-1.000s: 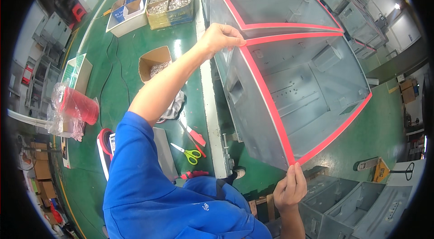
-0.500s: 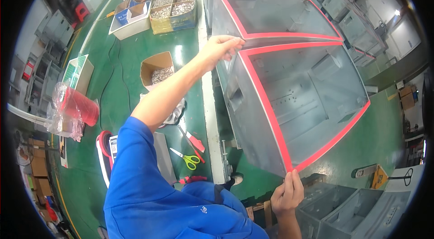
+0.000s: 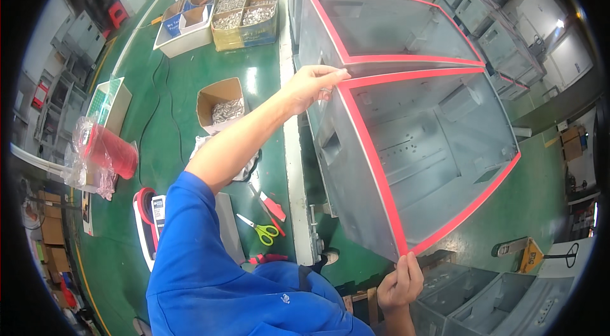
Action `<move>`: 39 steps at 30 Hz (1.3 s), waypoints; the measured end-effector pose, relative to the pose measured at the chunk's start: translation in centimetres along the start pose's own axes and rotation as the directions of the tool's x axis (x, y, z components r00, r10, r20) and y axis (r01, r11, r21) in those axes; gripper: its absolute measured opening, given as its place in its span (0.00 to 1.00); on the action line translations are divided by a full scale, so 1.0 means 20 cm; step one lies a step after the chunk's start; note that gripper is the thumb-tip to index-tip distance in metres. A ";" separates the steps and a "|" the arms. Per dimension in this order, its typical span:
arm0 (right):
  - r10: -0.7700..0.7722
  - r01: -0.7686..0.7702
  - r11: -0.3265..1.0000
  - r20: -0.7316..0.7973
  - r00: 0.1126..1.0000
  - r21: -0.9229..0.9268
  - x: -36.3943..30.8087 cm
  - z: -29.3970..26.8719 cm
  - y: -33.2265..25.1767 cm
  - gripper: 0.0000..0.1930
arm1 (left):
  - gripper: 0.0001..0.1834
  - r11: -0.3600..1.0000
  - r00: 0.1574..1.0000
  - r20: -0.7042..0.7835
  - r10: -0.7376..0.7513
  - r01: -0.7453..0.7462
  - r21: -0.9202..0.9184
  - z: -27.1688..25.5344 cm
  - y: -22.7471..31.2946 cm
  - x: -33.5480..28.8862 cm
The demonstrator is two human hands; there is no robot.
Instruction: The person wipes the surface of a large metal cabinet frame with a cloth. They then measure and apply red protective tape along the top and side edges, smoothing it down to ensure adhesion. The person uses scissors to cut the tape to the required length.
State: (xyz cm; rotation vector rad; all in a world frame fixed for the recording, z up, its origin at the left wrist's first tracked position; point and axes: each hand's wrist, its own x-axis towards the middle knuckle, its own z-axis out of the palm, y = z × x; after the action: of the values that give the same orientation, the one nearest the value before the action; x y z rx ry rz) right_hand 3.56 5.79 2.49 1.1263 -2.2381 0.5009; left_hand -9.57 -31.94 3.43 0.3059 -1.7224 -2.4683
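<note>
A grey metal box (image 3: 356, 190) stands in front of me with its open face up, edged by red tape (image 3: 375, 164). My left hand (image 3: 310, 88) is at the box's far left corner, thumb and forefinger pinched at the tape's end. At the near corner, my right hand (image 3: 400, 282) pinches the red tape between thumb and fingers. The tape along the left rim runs straight between both hands. What exactly lies between the fingertips is partly hidden.
More red-edged grey boxes (image 3: 394, 25) stand beyond. On the green table to the left lie green-handled scissors (image 3: 267, 233), a red-handled tool (image 3: 273, 208), a carton of metal parts (image 3: 206, 110) and a plastic-wrapped red roll (image 3: 111, 152). A yellow pallet jack (image 3: 528, 256) stands right.
The view has shifted slightly. My left hand has come down a little at the far corner, and my right hand has shifted slightly down with the near corner.
</note>
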 end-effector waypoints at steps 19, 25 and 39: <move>-0.061 0.063 0.997 0.036 0.997 -0.054 0.00 0.04 0.06 0.14 | 0.11 0.979 0.985 -0.113 0.133 -0.112 0.171 0.04 -0.08 0.02; -0.268 0.259 0.950 0.029 0.963 0.173 0.03 -0.06 0.21 0.09 | 0.13 0.964 0.954 -0.212 0.213 -0.170 0.203 0.09 -0.13 0.00; -0.633 0.152 0.499 0.238 0.737 0.853 1.13 0.30 0.80 0.17 | 0.21 0.885 0.655 -0.606 0.451 -0.240 0.399 0.29 -0.26 -0.34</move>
State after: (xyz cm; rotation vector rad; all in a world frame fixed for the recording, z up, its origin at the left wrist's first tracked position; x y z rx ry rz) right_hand -22.29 -1.88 11.24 2.4937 -2.0085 1.1647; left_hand -4.08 -23.46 1.20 0.7313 -1.5790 -1.5202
